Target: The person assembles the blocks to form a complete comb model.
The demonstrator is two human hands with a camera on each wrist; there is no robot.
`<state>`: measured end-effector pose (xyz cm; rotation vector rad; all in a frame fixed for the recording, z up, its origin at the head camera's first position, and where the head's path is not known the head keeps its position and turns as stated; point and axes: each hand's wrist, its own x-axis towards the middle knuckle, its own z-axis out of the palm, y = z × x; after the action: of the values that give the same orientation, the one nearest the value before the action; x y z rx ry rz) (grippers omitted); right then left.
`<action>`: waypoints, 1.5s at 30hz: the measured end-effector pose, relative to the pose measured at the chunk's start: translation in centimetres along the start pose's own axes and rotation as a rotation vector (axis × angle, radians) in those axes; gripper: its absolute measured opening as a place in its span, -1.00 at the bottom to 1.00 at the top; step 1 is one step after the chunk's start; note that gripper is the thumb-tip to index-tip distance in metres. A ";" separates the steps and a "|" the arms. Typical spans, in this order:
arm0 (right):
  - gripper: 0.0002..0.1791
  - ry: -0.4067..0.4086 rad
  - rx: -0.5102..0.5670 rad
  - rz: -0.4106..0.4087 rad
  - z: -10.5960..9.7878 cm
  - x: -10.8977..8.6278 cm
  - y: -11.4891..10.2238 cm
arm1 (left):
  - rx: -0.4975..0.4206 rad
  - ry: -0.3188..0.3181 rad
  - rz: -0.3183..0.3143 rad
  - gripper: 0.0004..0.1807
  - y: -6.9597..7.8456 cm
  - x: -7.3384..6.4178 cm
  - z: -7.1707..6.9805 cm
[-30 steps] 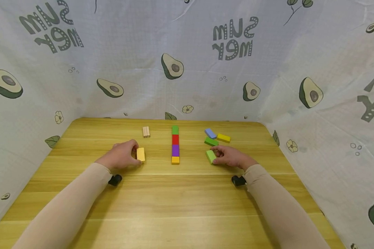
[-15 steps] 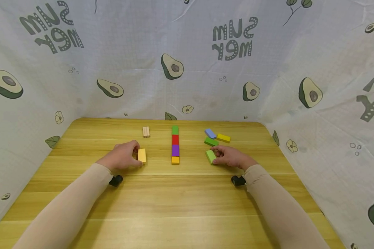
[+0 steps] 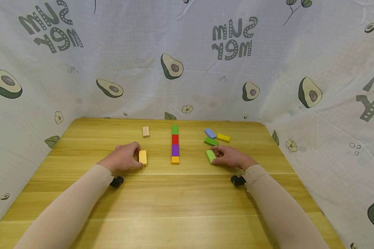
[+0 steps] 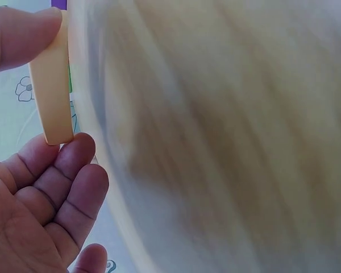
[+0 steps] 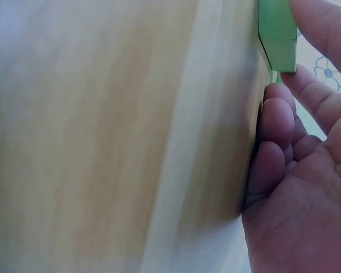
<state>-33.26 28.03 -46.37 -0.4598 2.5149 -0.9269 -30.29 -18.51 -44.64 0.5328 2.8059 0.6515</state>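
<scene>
My left hand (image 3: 123,158) pinches a pale yellow block (image 3: 142,157) by its ends, thumb at the near end and fingers at the far one. The left wrist view shows the same pale yellow block (image 4: 54,85) between thumb and fingertips. On the other side, my right hand (image 3: 231,156) holds a light green block (image 3: 211,156) between thumb and fingers; its curled lower fingers lie against the wood in the right wrist view. Between the hands runs a straight row of blocks: green (image 3: 175,130), red (image 3: 175,139), purple (image 3: 175,150) and orange-yellow (image 3: 175,160) nearest me.
Past the right hand lie a darker green block (image 3: 211,141), a blue block (image 3: 210,133) and a yellow block (image 3: 223,138). Plain wooden blocks (image 3: 146,131) sit together at the back left. A printed cloth (image 3: 137,62) surrounds the wooden table (image 3: 174,207) at the back and sides.
My left hand has moved slightly right and toward me with the pale yellow block, closer to the row. The right hand and its light green block have stayed in place.
</scene>
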 end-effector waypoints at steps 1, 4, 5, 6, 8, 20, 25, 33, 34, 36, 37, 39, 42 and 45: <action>-0.28 0.000 0.000 0.001 0.0 0.0 0.0 | -0.003 0.000 0.002 -0.35 0.0 0.0 0.1; -0.28 -0.001 0.004 0.003 0.0 -0.1 -0.1 | -0.007 0.004 0.006 -0.36 0.0 0.1 0.2; -0.28 -0.002 0.006 0.003 0.0 -0.1 -0.1 | -0.008 0.004 0.011 -0.36 0.0 0.1 0.3; -0.28 -0.002 0.008 0.004 0.0 -0.1 -0.1 | -0.007 0.005 0.010 -0.36 0.0 0.1 0.3; -0.27 -0.003 0.010 0.005 -0.1 -0.1 -0.1 | -0.005 0.004 0.009 -0.36 0.0 0.1 0.4; -0.29 0.002 0.006 -0.001 0.0 -0.1 -0.1 | 0.002 -0.003 0.016 -0.35 -0.3 0.2 0.9; -0.29 0.000 0.011 -0.003 0.1 -0.1 0.0 | 0.002 -0.007 0.016 -0.34 -0.2 0.1 0.8; -0.28 0.003 0.009 -0.001 0.1 -0.1 0.0 | -0.004 -0.007 0.019 -0.36 0.0 0.1 0.8; -0.28 0.003 0.009 -0.001 0.1 -0.1 0.0 | -0.006 -0.007 0.019 -0.36 0.0 0.1 0.8; -0.28 0.003 0.008 -0.001 0.1 -0.1 0.0 | -0.006 -0.009 0.017 -0.36 0.1 0.1 0.9; -0.28 0.003 0.007 -0.002 0.1 -0.1 0.0 | -0.006 -0.009 0.016 -0.36 0.1 0.1 0.9; -0.28 0.003 0.006 -0.002 0.1 -0.1 0.0 | -0.006 -0.011 0.012 -0.36 0.2 0.1 0.9; -0.28 0.003 0.005 -0.002 0.1 -0.1 0.0 | -0.008 -0.013 0.017 -0.36 0.3 0.1 0.9; -0.27 0.000 0.012 -0.001 0.1 -0.1 0.0 | -0.008 -0.011 0.019 -0.35 0.5 0.1 1.0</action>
<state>-33.16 28.03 -46.41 -0.4575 2.5083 -0.9423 -29.96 -17.65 -45.26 0.5606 2.7895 0.6616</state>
